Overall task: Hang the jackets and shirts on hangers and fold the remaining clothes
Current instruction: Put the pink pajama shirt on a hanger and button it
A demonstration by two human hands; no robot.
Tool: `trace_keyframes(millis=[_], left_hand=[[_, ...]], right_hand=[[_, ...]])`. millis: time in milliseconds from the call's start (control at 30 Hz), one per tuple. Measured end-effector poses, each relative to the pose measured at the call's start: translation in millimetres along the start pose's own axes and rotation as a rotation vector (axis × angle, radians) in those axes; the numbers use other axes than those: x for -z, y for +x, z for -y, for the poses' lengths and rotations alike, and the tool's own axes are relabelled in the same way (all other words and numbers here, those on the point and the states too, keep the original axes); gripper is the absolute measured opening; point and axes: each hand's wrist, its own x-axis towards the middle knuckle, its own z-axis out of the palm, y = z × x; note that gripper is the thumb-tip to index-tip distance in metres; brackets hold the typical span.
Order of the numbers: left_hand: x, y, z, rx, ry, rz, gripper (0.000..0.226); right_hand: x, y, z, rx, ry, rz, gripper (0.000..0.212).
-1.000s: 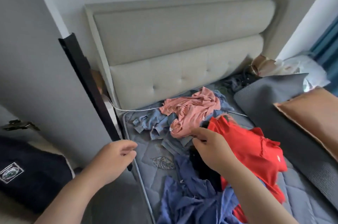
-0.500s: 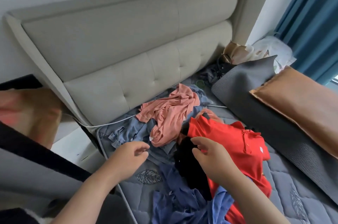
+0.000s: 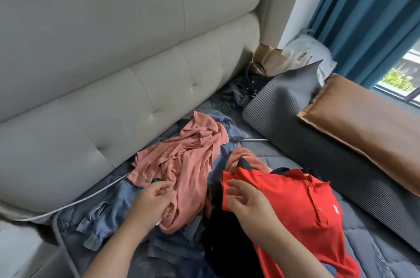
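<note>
On the grey quilted mattress [image 3: 372, 252], at the foot of the padded headboard [image 3: 113, 55], the clothes lie unfolded in one loose pile. The pink shirt [image 3: 181, 164] is crumpled on top of the denim garment [image 3: 106, 216], which spreads towards the mattress edge. The red polo shirt [image 3: 295, 209] lies just beside the pink shirt, collar towards the headboard, overlapping the black garment [image 3: 222, 246].

Left hand [image 3: 152, 202]: fingers curled into the near edge of the pink shirt, gripping a fold of it.

Right hand [image 3: 247, 202]: positioned over the edge of the red polo shirt and the black garment, fingers loosely bent and slightly spread. Whether they pinch the fabric cannot be determined.

A white cable [image 3: 79, 201] runs along the base of the headboard. A grey ribbed pillow [image 3: 291, 105] and a brown pillow [image 3: 363, 130] lie on the window side, next to the blue curtain [image 3: 363, 9]
</note>
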Motion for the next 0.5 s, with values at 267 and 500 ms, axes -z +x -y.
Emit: trace_keyframes(millis=[267,500], left_hand=[[-48,145,74,0.004,0.250,0.030,0.073],[-69,245,99,-0.175,0.442,-0.034,0.090]], right_hand=[[-45,101,-53,-0.082,0.102,-0.016,0.040],[-93,175,-88,-0.161,0.253,-0.066,0.043]])
